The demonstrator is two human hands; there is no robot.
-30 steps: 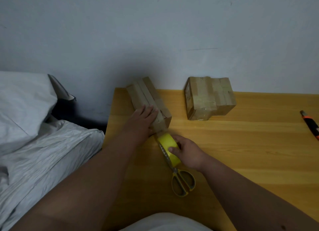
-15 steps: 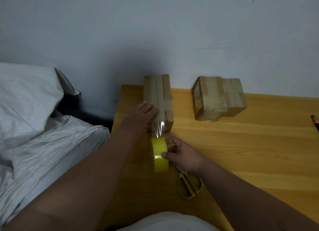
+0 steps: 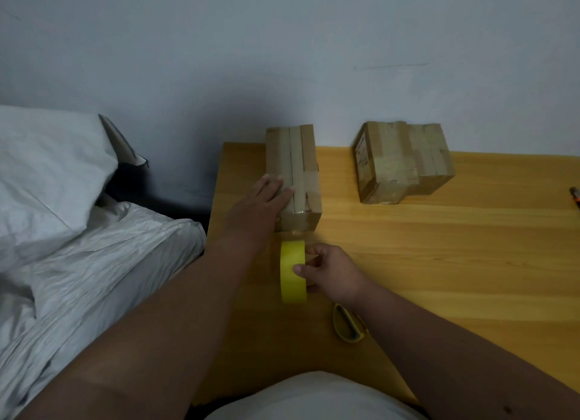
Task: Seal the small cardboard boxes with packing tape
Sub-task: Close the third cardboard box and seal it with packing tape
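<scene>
Boxes first: we are finding one long cardboard box (image 3: 293,175) lying at the far left corner of the wooden desk (image 3: 439,256), its top already bearing lengthwise strips of tape. We are seeing the left hand (image 3: 257,206) pressing flat on its near left top, fingers straight and spread. The right hand (image 3: 329,273) is gripping a yellow roll of packing tape (image 3: 293,272), thumb on the outer band and fingers curled into the core; the roll is standing on edge just in front of the box's near end. We are noting a short clear length of tape running from the roll up to that near face, though how firmly it is sticking we cannot tell. Two further taped boxes (image 3: 403,162) are sitting touching each other near the wall, well apart to the right of the first. Yellow-handled scissors (image 3: 348,325) are lying on the desk beside the right wrist, partly hidden by it. At the right edge we are seeing the tip of an orange and black tool (image 3: 575,197), too cropped to name. A bed with white bedding (image 3: 78,231) is standing left of the desk.
</scene>
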